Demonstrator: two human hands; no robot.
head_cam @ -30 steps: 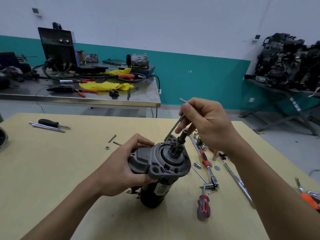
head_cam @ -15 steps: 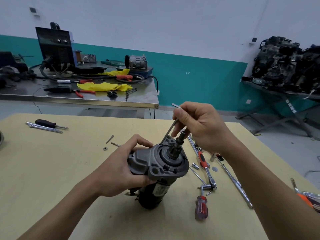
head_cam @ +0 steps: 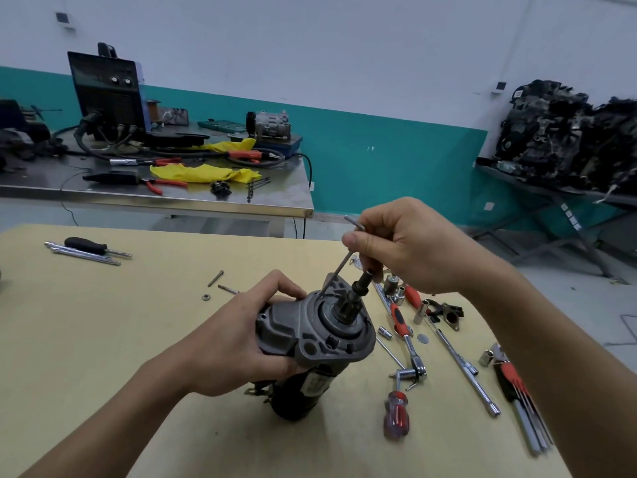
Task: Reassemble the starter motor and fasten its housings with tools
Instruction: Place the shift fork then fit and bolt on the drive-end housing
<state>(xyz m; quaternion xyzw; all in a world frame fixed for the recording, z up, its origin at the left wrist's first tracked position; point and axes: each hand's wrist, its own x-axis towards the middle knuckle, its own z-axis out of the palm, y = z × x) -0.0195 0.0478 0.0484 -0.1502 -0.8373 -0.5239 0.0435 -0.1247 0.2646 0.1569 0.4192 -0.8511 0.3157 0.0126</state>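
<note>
- Setting: an auto-repair workshop.
- Table (head_cam: 103,339): ratchet (head_cam: 400,319), sockets (head_cam: 391,282), screwdriver (head_cam: 396,414), hex keys (head_cam: 517,391) and loose bolts (head_cam: 216,278) strewn about.
- Steel bench (head_cam: 282,198) behind: welder (head_cam: 107,94) with cables, pliers (head_cam: 165,183), yellow rags (head_cam: 203,172), compressor (head_cam: 270,124).
- Rack (head_cam: 551,193), right: heap of grimy engine parts (head_cam: 568,139).
- Wall (head_cam: 379,46) white over a teal band; floor (head_cam: 568,277) grey.

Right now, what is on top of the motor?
A dark geared shaft sticks up from the starter motor, and a hex key pokes into its rim. The right hand pinches the key, hiding its bend. What its tip meets is hidden.
</note>
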